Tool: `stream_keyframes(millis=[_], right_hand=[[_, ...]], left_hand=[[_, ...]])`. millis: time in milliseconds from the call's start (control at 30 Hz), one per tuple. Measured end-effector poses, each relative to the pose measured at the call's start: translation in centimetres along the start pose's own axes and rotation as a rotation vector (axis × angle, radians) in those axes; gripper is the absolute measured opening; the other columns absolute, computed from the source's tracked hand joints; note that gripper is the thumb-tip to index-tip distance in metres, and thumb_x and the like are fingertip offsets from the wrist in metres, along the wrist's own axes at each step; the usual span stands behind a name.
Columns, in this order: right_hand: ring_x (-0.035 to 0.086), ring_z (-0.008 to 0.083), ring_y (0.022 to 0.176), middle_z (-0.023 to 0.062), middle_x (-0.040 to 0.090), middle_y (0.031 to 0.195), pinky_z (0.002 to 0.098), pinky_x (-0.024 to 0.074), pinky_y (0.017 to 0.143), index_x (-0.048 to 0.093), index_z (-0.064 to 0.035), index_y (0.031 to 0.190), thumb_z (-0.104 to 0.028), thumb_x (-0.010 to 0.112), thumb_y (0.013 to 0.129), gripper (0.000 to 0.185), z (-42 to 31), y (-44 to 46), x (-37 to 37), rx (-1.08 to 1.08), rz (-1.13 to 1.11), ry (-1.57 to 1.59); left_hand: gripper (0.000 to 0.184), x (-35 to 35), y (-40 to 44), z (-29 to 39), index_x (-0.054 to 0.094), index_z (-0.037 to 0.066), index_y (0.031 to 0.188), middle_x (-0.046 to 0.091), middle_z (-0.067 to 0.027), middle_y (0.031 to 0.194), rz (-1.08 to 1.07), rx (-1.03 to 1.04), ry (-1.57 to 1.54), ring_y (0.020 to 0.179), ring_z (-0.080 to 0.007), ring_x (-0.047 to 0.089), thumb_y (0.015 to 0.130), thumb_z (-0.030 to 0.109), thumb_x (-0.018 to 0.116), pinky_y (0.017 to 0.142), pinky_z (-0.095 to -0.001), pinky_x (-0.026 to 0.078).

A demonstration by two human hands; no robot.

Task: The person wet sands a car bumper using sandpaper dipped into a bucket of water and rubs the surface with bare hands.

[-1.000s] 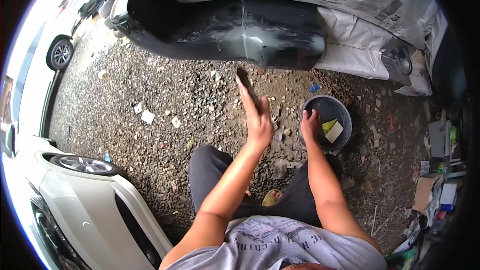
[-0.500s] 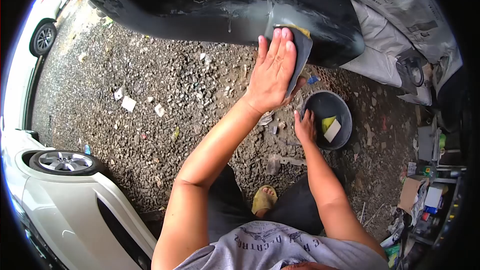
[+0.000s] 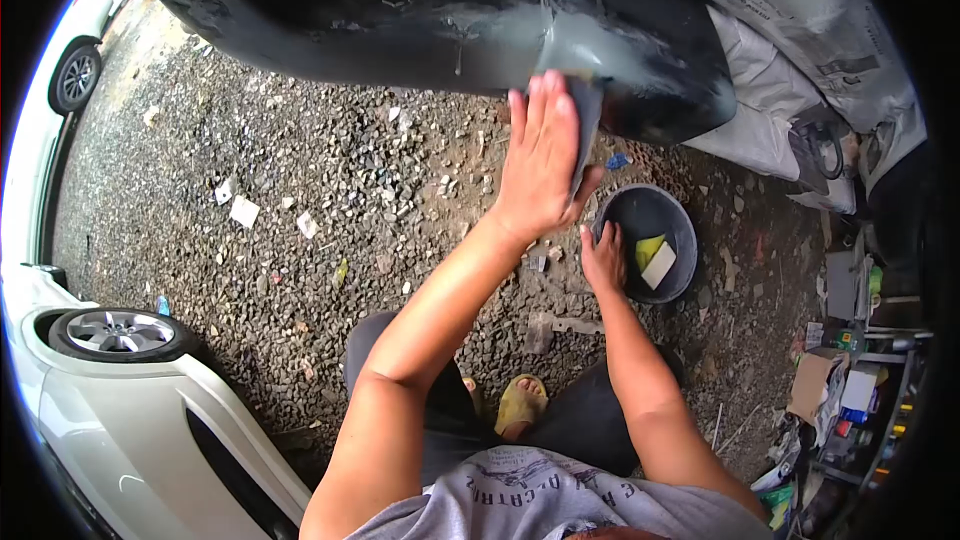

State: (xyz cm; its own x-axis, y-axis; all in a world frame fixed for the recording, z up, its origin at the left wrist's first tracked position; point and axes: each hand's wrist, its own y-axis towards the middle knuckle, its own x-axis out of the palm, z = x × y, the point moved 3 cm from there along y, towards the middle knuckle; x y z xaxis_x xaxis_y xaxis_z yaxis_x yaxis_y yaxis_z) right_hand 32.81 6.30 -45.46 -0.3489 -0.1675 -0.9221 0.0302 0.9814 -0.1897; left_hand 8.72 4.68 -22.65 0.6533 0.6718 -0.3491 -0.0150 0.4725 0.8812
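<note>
My left hand (image 3: 540,155) lies with fingers extended over a grey sheet of sandpaper (image 3: 587,125), pressing it against the lower edge of a black car bumper (image 3: 400,50). My thumb is on the near side of the sheet. Wet, whitish-grey smears cover the bumper above my fingertips. Lower and to the right, my right hand (image 3: 605,258) grips the left rim of a dark bucket (image 3: 680,230), thumb outside and fingers over the edge. Inside the bucket are a yellow-green piece (image 3: 648,250) and a whitish rectangular block (image 3: 659,266).
Gravel (image 3: 300,140) covers the ground. A white car (image 3: 130,410) stands at the lower left, with another car's wheel (image 3: 75,78) behind it. Paper-like covering (image 3: 770,70) hangs at the upper right. A cluttered rack (image 3: 880,370) is at the right.
My left hand and the sandpaper have moved down the bumper towards its lower edge. My right hand stays on the bucket rim. The view has shifted slightly.
</note>
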Motion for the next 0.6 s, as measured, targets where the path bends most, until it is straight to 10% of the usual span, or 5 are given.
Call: stream_keyframes(millis=[600], right_hand=[[0.039, 0.0408, 0.147, 0.0185, 0.033, 0.165, 0.0526, 0.0395, 0.114, 0.04, -0.0066, 0.156, -0.065, 0.046, 0.101, 0.08, -0.7, -0.3, -0.4, 0.015, -0.02, 0.009]], left_hand=[[0.089, -1.8, 2.3, -1.9, 0.019, 0.004, 0.164, 0.026, -0.0227, 0.168, -0.012, 0.158, 0.368, 0.155, -0.0553, -0.001, 0.099, 0.049, 0.059, 0.122, -0.067, -0.006]])
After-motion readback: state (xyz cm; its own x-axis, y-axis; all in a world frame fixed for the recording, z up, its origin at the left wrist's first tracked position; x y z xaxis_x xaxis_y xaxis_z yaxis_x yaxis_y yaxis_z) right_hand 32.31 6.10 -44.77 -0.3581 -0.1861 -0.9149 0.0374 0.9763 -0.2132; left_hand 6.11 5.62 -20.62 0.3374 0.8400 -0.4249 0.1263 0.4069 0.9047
